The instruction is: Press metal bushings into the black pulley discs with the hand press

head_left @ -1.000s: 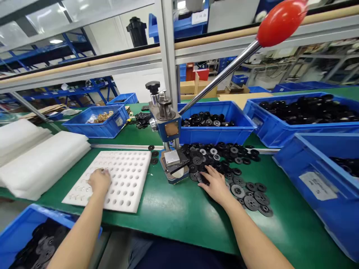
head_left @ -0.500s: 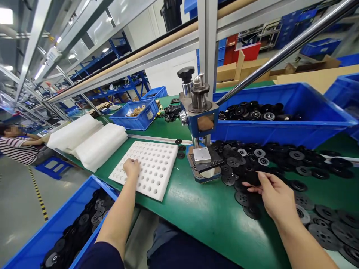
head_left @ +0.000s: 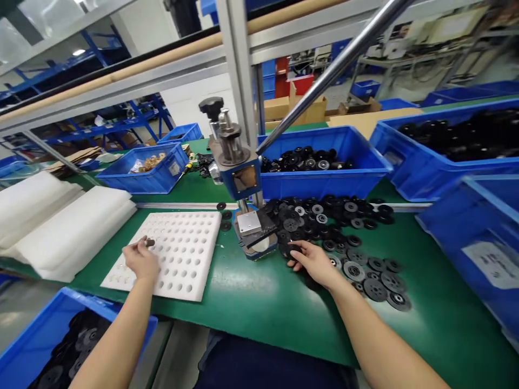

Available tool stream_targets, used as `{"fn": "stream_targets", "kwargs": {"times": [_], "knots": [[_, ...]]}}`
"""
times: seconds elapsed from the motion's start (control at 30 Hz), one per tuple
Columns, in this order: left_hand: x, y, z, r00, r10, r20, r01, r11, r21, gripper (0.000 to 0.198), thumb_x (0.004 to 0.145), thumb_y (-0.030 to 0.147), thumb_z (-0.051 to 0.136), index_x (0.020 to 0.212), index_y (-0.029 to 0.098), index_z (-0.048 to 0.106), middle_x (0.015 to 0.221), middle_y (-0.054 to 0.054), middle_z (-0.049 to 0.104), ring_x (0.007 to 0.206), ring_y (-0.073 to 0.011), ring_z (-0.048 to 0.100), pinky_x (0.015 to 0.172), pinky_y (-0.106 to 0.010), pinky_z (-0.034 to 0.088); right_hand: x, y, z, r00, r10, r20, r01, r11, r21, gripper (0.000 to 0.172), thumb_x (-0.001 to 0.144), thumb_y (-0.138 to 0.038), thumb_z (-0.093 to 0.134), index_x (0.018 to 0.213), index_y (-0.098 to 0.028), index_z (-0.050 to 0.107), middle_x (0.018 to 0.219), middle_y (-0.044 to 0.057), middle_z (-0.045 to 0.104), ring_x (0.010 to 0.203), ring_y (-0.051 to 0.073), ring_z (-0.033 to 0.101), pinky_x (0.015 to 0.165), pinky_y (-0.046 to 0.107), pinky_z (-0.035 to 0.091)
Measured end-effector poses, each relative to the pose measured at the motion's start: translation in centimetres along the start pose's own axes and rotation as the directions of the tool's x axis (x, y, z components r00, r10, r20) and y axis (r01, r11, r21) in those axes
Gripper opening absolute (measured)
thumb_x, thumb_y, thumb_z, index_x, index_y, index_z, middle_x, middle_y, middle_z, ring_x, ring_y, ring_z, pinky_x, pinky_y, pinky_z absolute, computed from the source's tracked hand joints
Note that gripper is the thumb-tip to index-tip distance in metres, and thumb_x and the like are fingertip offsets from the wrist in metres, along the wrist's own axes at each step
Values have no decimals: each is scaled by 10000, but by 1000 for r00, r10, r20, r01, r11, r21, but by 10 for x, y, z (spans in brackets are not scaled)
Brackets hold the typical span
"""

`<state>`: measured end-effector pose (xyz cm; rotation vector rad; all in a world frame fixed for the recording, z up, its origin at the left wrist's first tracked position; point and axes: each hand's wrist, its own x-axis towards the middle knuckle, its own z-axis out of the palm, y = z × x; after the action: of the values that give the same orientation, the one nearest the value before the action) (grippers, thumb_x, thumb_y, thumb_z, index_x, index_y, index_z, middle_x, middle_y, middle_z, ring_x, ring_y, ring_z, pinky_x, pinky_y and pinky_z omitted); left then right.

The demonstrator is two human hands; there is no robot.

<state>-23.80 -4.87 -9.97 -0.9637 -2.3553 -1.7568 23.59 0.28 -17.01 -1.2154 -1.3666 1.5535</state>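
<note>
My left hand [head_left: 141, 262] is over the left part of a white foam tray [head_left: 182, 254] with rows of round holes. Its fingers pinch a small dark cylindrical part [head_left: 150, 242]. My right hand [head_left: 312, 260] holds a black disc [head_left: 286, 249] by its edge, just right of the press. A metal block [head_left: 248, 222] sits on the base of the hand press [head_left: 239, 178], between my hands. Black discs [head_left: 375, 289] lie spread and piled on the green table beyond and beside my right hand.
Blue bins of black parts stand behind the discs [head_left: 320, 185], at the right [head_left: 446, 167] and at the lower left [head_left: 32, 346]. White foam sheets [head_left: 77, 227] lie left. A blue bin [head_left: 141, 181] holds brass-coloured parts. A steel lever [head_left: 332, 73] slants above the table.
The view has swung to the right. My left hand has risen slightly off the tray and now shows a small dark part in its fingers. My right hand has drawn a disc nearer the press.
</note>
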Motion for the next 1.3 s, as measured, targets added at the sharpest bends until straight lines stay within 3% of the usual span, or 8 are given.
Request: {"fn": "stream_targets", "kwargs": {"times": [0.1, 0.2, 0.43, 0.5, 0.7, 0.9, 1.13, 1.3], "knots": [[-24, 22, -2, 991, -29, 130, 60, 968, -243, 220, 881, 364, 543, 875, 220, 376, 847, -48, 661, 716, -195, 687, 661, -368, 573, -4, -9, 4, 1000, -1, 6, 1, 1000, 26, 530, 788, -484, 666, 1175, -131, 586, 713, 45, 716, 552, 143, 660, 559, 268, 538], [-73, 49, 0, 914, -68, 399, 225, 905, -362, 328, 841, 484, 615, 823, 203, 447, 778, -55, 685, 618, -183, 669, 575, -328, 561, -15, -18, 10, 1000, -11, 3, 11, 1000, 19, 461, 790, -426, 667, 1145, -140, 594, 701, 33, 704, 558, 139, 653, 550, 256, 524], [-214, 82, 35, 471, 103, 876, 222, 947, -230, 305, 711, 395, 785, 873, 207, 607, 759, -29, 702, 613, -145, 613, 601, -274, 506, -33, -21, 35, 986, -80, 149, 98, 988, -117, 319, 872, -281, 527, 1155, -149, 590, 755, 20, 682, 663, 141, 686, 591, 249, 535], [-233, 79, 47, 409, 152, 900, 134, 965, -224, 269, 700, 330, 787, 895, 203, 654, 712, -12, 680, 598, -143, 580, 607, -276, 479, -34, -19, 42, 975, -132, 181, 168, 965, -203, 342, 884, -240, 503, 1209, -160, 577, 804, 33, 712, 723, 152, 703, 673, 280, 562], [-242, 65, 63, 494, 187, 849, 9, 975, -220, 173, 774, 301, 717, 907, 191, 702, 653, 4, 634, 545, -133, 518, 562, -264, 421, -37, -21, 53, 902, -351, 253, 427, 816, -390, 359, 937, -234, 462, 1256, -186, 620, 1115, 92, 737, 997, 209, 712, 930, 371, 562], [-244, 48, 64, 447, 220, 867, 3, 969, -248, 242, 887, 348, 621, 1054, 181, 676, 832, -54, 707, 668, -164, 609, 675, -294, 485, -40, -10, 53, 833, -465, 300, 553, 715, -428, 431, 964, -210, 435, 1376, -219, 562, 1349, 102, 632, 1238, 218, 615, 1068, 422, 505], [-242, 48, 60, 433, 219, 874, 74, 958, -277, 226, 934, 372, 557, 1057, 194, 626, 843, -47, 694, 700, -175, 628, 682, -301, 502, -53, -26, 55, 782, -379, 495, 602, 664, -443, 651, 871, -246, 613, 1492, -188, 426, 1543, 158, 409, 1437, 249, 409, 1160, 462, 396], [-239, 53, 58, 487, 163, 858, 127, 959, -254, 237, 889, 376, 613, 1041, 194, 627, 892, -61, 707, 754, -189, 646, 679, -297, 510, -34, -34, 26, 806, -576, 138, 523, 583, -622, 286, 923, -336, 538, 1140, -269, 713, 1272, 90, 672, 1229, 281, 587, 1071, 525, 445]]}}
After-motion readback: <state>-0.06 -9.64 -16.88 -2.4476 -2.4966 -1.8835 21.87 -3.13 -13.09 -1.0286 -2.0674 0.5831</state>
